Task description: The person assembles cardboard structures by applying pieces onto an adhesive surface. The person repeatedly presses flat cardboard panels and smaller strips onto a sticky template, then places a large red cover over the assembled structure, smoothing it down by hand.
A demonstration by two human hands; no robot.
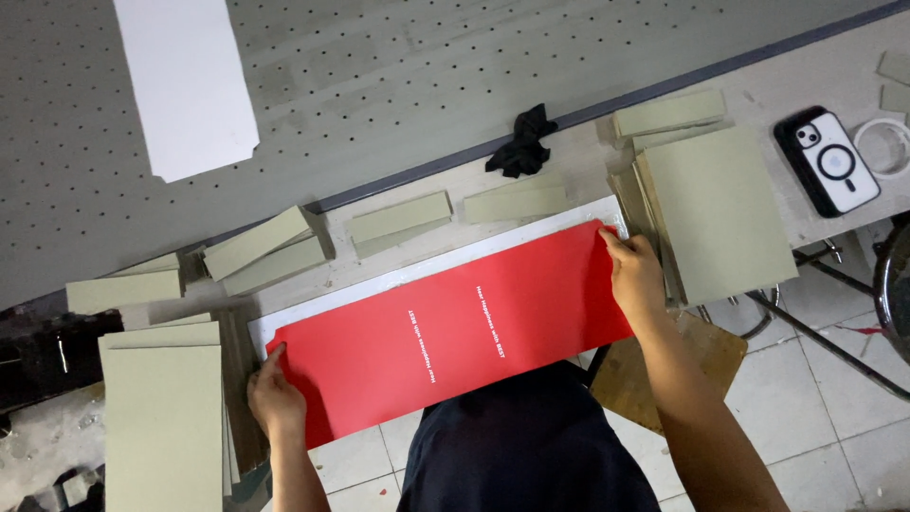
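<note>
Between left hand point(276, 396) and right hand point(636, 275) lies red sheet point(455, 332).

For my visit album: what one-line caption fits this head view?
Both hands, left hand and right hand, hold a red sheet by its ends among grey board stacks.

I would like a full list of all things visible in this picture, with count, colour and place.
red sheet: one, red, middle, over a white backing
board stacks: two, grey-green, at both ends
board strips: several, grey-green, behind the sheet
white sheet: one, top left on the perforated table
black cloth: one, table edge
phone: one, black-edged, right
left hand: at the sheet's left corner
right hand: at its right corner
</note>
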